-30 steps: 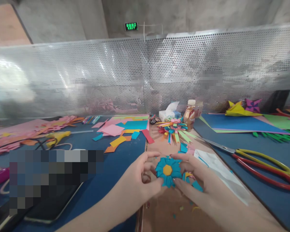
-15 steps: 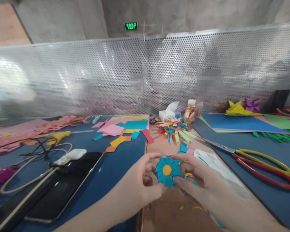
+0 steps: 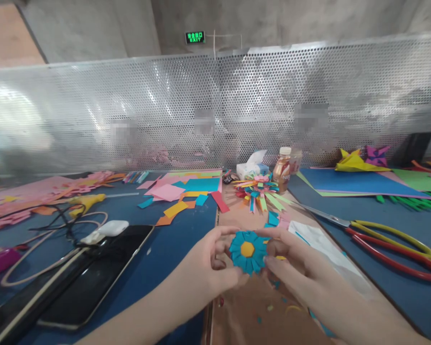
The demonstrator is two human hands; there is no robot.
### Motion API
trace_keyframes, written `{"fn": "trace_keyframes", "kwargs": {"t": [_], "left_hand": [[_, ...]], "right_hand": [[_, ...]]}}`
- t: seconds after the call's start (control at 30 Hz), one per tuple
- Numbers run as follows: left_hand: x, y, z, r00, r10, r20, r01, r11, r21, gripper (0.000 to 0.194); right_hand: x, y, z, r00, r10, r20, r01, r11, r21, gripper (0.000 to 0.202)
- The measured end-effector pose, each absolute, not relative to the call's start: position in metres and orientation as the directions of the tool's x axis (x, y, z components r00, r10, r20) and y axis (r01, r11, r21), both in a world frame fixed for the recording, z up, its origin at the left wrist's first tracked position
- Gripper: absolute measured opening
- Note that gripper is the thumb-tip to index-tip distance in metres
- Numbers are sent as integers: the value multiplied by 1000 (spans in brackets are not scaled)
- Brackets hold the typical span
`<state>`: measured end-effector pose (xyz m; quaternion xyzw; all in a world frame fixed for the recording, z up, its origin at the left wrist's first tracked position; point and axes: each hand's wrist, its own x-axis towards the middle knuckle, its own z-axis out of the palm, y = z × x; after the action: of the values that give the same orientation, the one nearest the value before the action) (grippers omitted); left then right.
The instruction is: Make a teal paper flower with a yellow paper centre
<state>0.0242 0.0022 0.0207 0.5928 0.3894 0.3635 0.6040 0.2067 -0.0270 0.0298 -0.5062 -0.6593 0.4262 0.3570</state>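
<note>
A teal paper flower (image 3: 248, 250) with an orange hexagon centre is held up between both hands over a brown cardboard strip (image 3: 251, 306). My left hand (image 3: 210, 266) pinches its left edge with thumb and fingers. My right hand (image 3: 294, 261) grips its right edge the same way. Small teal and yellow paper scraps (image 3: 278, 282) lie under my right hand.
A multicoloured paper flower (image 3: 259, 190), a tissue box (image 3: 251, 168) and a brown bottle (image 3: 282, 170) stand behind. Big red-and-yellow scissors (image 3: 388, 239) lie right, beside a white sheet (image 3: 326, 251). A tablet (image 3: 93, 278), cables (image 3: 53, 230) and loose coloured paper (image 3: 187, 194) lie left. A perforated metal screen (image 3: 215, 105) closes the back.
Both hands have lifted the teal flower slightly up and away from the cardboard. The scraps under my right hand have dropped out of its grasp.
</note>
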Motion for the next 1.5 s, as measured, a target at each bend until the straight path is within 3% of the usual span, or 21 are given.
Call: {"fn": "trace_keyframes", "kwargs": {"t": [0.37,0.63,0.9,1.23,1.5], "left_hand": [[23,-3,21,463,886,-36,114,-19,993,52],[25,-4,23,460,886,-54,85,17,996,52],[22,-2,20,488,872,-38,184,-60,981,46],[20,-10,28,557,830,-37,324,-177,929,23],[22,-15,32,566,824,-32,391,-234,890,20]], "right_hand": [[201,-28,29,-320,932,170,530,324,-784,44],[201,-24,32,-358,933,42,307,161,-938,40],[204,-28,36,-281,954,106,449,229,-864,24],[205,-25,31,-324,945,55,463,209,-862,24],[204,-25,31,-323,946,39,477,198,-856,12]]}}
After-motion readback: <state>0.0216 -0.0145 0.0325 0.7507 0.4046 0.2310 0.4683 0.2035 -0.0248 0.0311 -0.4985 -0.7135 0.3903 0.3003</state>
